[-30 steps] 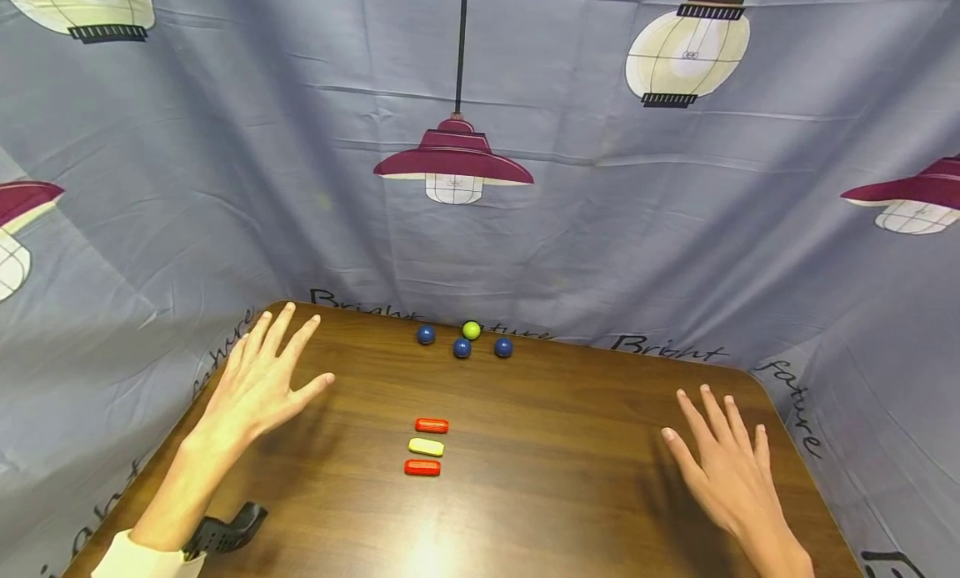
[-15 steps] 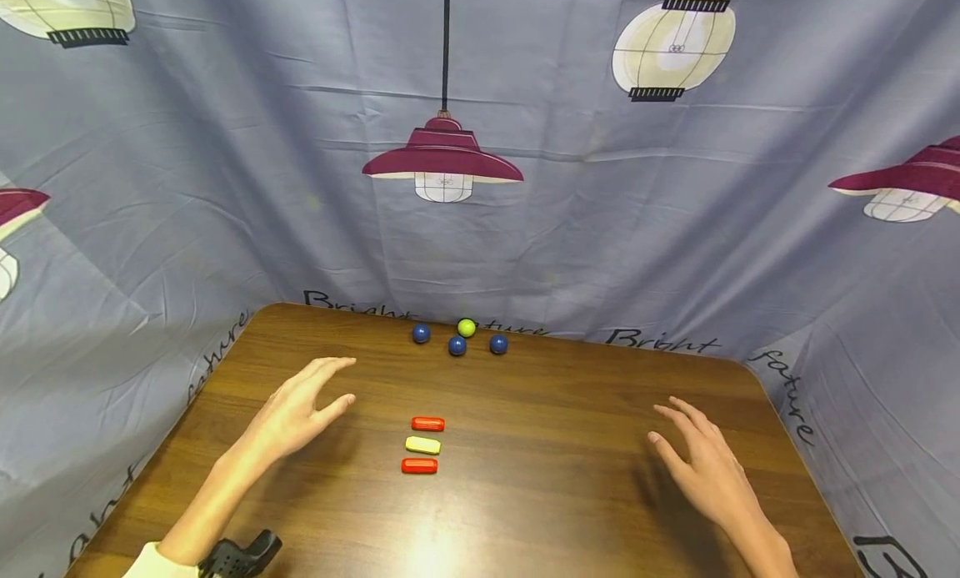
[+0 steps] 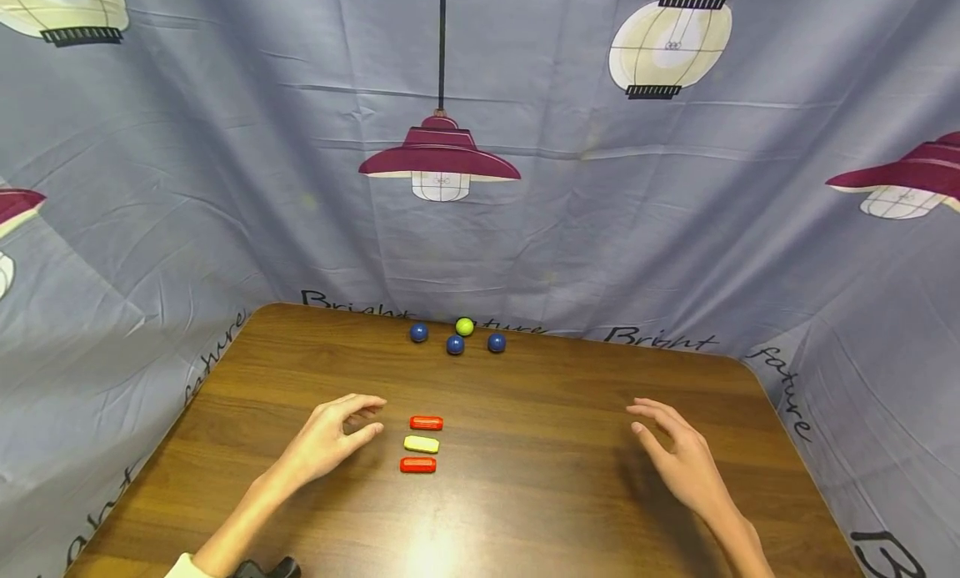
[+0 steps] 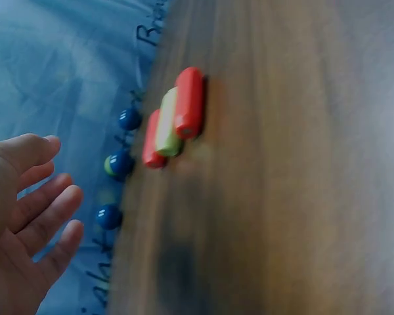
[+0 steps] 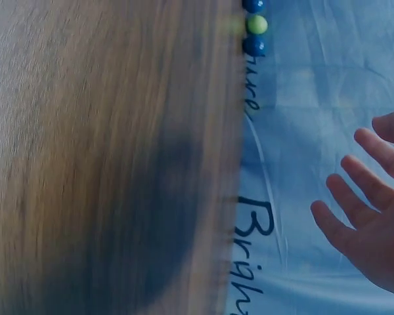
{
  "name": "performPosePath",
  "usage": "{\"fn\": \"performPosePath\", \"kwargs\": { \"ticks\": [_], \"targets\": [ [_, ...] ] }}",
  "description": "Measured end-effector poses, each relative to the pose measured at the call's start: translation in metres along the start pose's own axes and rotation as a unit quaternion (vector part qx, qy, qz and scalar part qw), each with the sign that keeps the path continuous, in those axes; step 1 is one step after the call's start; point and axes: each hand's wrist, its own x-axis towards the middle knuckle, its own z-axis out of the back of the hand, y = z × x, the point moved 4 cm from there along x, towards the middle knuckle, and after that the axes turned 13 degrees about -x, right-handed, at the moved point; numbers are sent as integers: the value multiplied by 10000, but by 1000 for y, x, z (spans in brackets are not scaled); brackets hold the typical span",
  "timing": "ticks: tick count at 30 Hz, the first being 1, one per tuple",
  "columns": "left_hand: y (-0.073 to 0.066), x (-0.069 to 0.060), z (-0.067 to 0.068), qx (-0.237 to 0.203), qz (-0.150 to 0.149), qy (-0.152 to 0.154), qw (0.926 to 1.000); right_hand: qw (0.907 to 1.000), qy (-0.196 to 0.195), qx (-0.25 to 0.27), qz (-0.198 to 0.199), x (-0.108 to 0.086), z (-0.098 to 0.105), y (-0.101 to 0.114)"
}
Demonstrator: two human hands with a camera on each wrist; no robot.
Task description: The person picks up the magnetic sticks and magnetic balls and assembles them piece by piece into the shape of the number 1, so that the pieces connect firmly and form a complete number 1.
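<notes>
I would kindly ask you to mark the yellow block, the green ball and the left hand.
Yellow block [image 3: 422, 444]: head view, middle of its top.
Green ball [image 3: 465, 327]: head view, middle of its visible surface.
Left hand [image 3: 327, 436]: head view, middle of the visible hand.

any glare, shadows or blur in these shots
Head view: bright glare on the table at the bottom edge, soft shadow beside the right hand; left wrist view: table smeared, yellow piece soft-edged; right wrist view: broad dark shadow, table streaky with blur.
</notes>
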Motion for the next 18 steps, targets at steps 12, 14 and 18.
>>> {"fn": "performPosePath", "kwargs": {
  "ticks": [12, 14, 18],
  "targets": [
    [13, -14, -35, -464, -68, 349, 9983, 9986, 210, 389, -285, 1, -17, 3],
    [14, -16, -41, -482, -85, 386, 9981, 9985, 214, 408, -286, 1, -19, 4],
    [17, -20, -50, -535, 113, 419, 9976, 9981, 247, 449, -356, 1, -23, 5]
  ]
}}
